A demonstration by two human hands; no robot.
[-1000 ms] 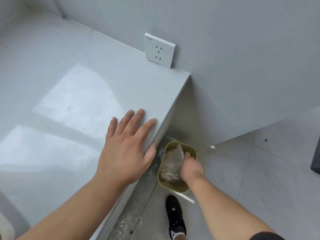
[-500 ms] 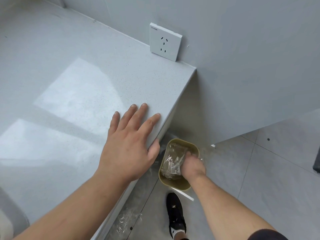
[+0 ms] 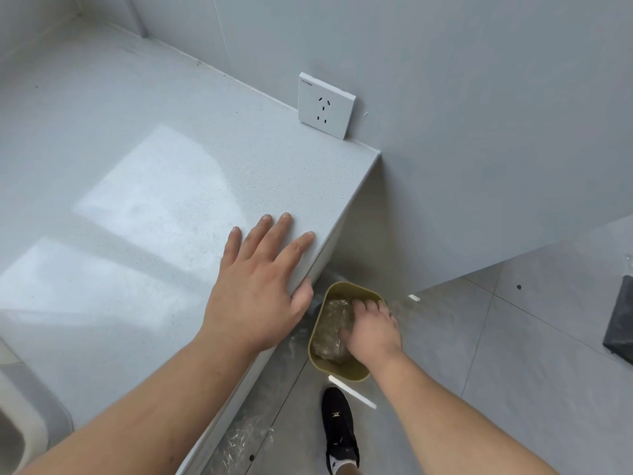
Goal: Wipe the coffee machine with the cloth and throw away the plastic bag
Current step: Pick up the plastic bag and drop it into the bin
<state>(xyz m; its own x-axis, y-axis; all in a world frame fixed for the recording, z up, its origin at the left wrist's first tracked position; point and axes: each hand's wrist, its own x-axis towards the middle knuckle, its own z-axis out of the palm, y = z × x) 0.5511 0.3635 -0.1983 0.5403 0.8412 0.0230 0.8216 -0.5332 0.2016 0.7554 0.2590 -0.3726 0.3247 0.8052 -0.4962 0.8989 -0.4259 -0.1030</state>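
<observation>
A white wall socket (image 3: pixel 326 105) sits just above the pale speckled desk (image 3: pixel 144 186) at its far corner. On the grey tiled floor (image 3: pixel 513 354) are a black shoe (image 3: pixel 339 426), a crinkled clear film (image 3: pixel 239 443) and a dark mat (image 3: pixel 621 320).

There are two bare hands: the left hand (image 3: pixel 255 293) and the right hand (image 3: pixel 371 332). There is one bench (image 3: pixel 137 200). On the wall there is one white socket plate (image 3: pixel 325 106). On the floor there is one olive bin (image 3: pixel 352 371), and inside it one clear plastic bag (image 3: pixel 330 332). One black shoe (image 3: pixel 339 428) is visible. Two white strips lie on the floor, a long one (image 3: pixel 354 392) and a short one (image 3: pixel 413 297). One piece of crumpled clear film (image 3: pixel 239 443) lies near the bench base. At the right edge there is one dark flat object (image 3: pixel 621 323), perhaps a mat.
</observation>
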